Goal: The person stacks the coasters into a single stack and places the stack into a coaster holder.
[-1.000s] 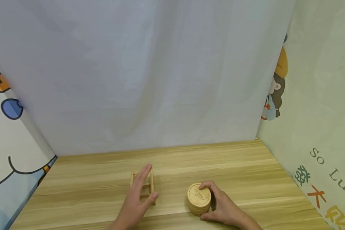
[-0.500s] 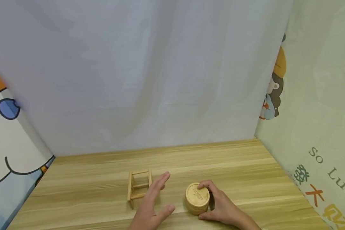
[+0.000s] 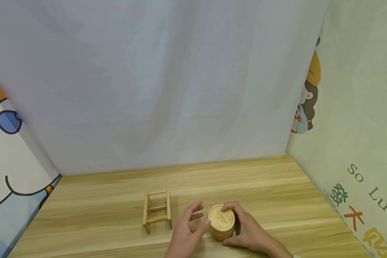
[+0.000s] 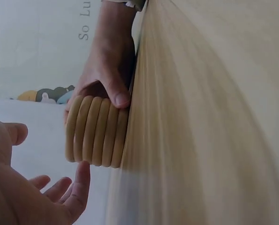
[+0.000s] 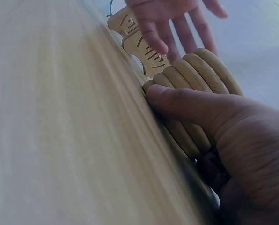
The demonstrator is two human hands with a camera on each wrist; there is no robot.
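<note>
A stack of several round wooden coasters (image 3: 221,219) stands upright on the table, with lettering on its top disc. My right hand (image 3: 249,229) grips it from the right, the thumb low on its side and a finger over the top edge. Just left of the stack is my left hand (image 3: 187,229), its fingers loosely bent and holding nothing. In the left wrist view, one of its fingertips meets the outline of the coasters (image 4: 96,133); whether it touches them I cannot tell.
A small wooden rack (image 3: 146,211) with crossbars stands left of my left hand. Its cut-out side panel (image 5: 135,43) shows in the right wrist view. A grey-white curtain (image 3: 180,89) hangs behind the wood-grain table (image 3: 100,193), with printed cloths at both sides.
My left hand has moved right, away from the rack to beside the coasters, and its fingers bend more. The rack is now turned slightly. My right hand keeps its hold on the stack.
</note>
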